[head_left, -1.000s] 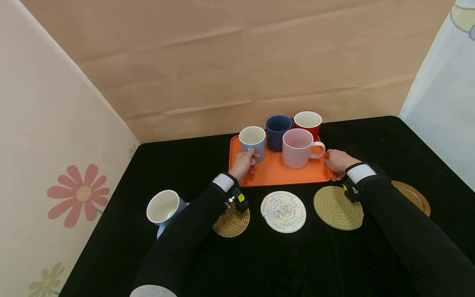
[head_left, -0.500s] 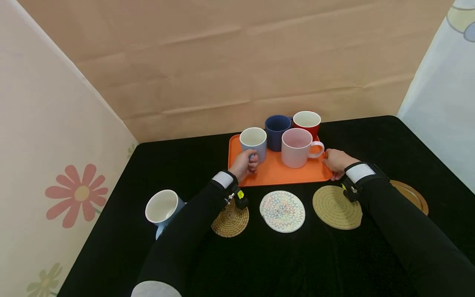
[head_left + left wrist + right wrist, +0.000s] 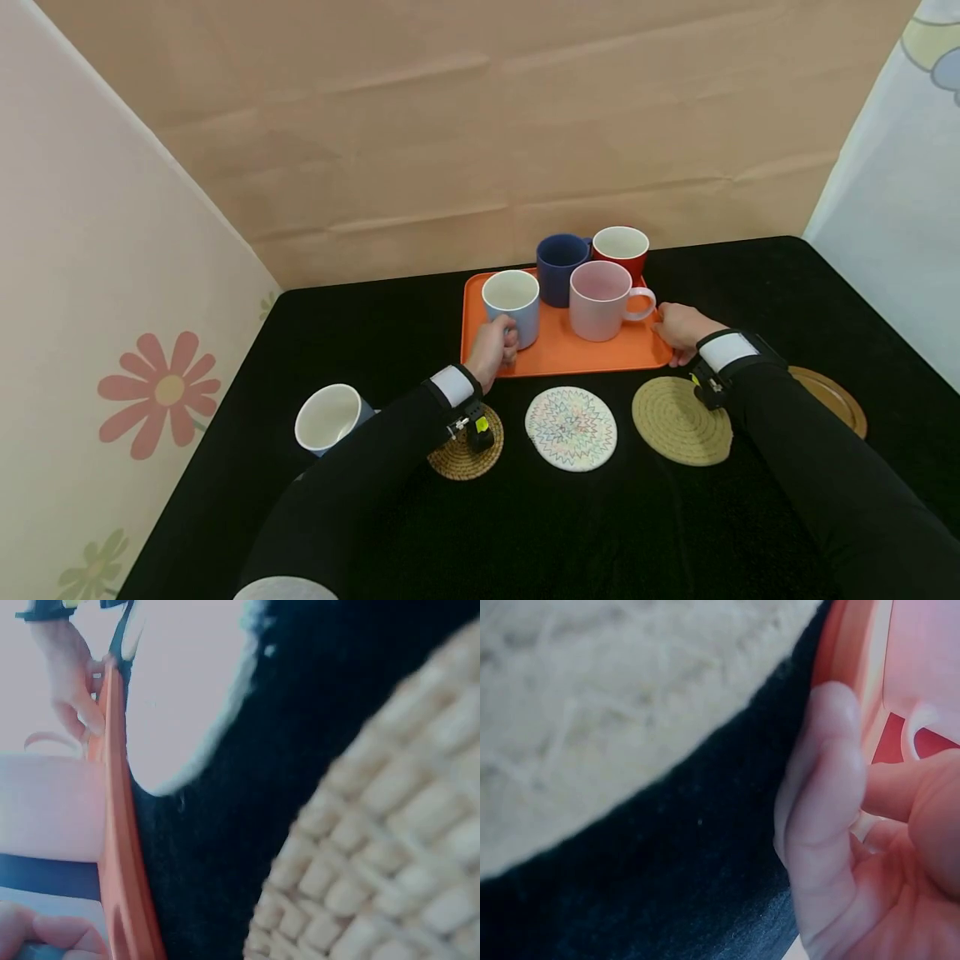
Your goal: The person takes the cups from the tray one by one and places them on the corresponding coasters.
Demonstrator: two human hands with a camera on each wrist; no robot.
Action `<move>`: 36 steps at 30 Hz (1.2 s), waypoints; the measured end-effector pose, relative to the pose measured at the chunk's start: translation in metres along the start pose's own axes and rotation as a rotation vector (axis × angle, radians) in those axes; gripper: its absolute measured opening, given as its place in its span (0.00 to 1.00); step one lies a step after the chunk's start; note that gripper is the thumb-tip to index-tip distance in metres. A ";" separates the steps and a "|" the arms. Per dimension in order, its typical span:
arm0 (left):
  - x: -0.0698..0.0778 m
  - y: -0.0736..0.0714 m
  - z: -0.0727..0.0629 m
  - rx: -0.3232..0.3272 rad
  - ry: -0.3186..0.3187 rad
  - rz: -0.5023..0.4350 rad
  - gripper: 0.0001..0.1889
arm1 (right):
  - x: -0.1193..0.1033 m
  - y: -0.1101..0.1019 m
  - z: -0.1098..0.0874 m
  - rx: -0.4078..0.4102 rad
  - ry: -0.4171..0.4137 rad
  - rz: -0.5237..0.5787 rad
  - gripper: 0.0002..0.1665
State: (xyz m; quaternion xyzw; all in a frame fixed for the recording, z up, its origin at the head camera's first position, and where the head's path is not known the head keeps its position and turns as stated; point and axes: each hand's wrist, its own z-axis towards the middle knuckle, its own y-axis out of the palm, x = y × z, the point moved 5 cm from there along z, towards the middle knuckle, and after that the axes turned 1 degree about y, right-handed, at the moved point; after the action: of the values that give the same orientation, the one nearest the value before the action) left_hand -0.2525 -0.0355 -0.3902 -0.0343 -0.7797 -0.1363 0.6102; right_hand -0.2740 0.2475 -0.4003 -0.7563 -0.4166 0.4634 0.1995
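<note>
My left hand (image 3: 495,347) grips the handle of a light blue mug (image 3: 527,321), which stands at the front left of an orange tray (image 3: 562,354). My right hand (image 3: 681,327) pinches the tray's right edge; in the right wrist view its fingers (image 3: 821,802) lie along the outside of the rim. Beside the light blue mug on the tray is a pink mug (image 3: 592,312), its handle pointing right. Behind these two are a dark blue mug (image 3: 555,279) and a red mug (image 3: 633,262) with a white inside. Most of the light blue mug's handle is hidden by my fingers.
Another light blue mug (image 3: 322,421) stands at the left, partly behind my left sleeve. In front of the tray lie a woven brown coaster (image 3: 450,462), a patterned white coaster (image 3: 572,429), a straw coaster (image 3: 678,425) and a wooden round (image 3: 832,396). Brown paper (image 3: 480,125) hangs behind the table.
My left hand has curled round the handle and moved the light blue mug toward me, to the front of the tray. My right hand stays at the tray's edge.
</note>
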 end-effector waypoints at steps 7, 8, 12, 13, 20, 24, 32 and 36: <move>0.011 -0.006 -0.023 -0.032 0.050 -0.012 0.21 | -0.003 0.002 0.001 -0.004 0.006 0.003 0.18; 0.012 -0.007 -0.026 -0.036 0.057 -0.015 0.21 | -0.003 0.002 0.001 -0.008 0.007 0.006 0.18; 0.016 -0.012 -0.038 -0.034 0.079 -0.038 0.22 | -0.004 0.001 0.003 -0.007 0.017 -0.001 0.19; 0.017 -0.013 -0.042 -0.032 0.084 -0.036 0.23 | -0.003 0.001 0.003 -0.010 0.023 0.001 0.20; 0.016 -0.022 -0.074 -0.042 0.096 -0.015 0.23 | -0.001 0.002 0.005 -0.018 0.011 -0.002 0.20; 0.013 -0.025 -0.096 -0.070 0.105 -0.005 0.22 | 0.002 0.002 0.006 -0.017 -0.006 -0.001 0.20; -0.004 -0.038 -0.130 -0.063 0.087 0.018 0.22 | 0.000 0.002 0.006 -0.015 -0.015 -0.002 0.19; -0.013 -0.044 -0.144 -0.025 0.084 0.024 0.22 | -0.001 0.003 0.005 -0.029 -0.009 0.005 0.20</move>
State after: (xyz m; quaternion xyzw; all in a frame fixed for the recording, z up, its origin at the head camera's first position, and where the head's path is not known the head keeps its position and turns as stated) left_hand -0.1235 -0.1133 -0.3786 -0.0456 -0.7511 -0.1402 0.6435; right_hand -0.2774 0.2449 -0.4046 -0.7580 -0.4222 0.4614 0.1854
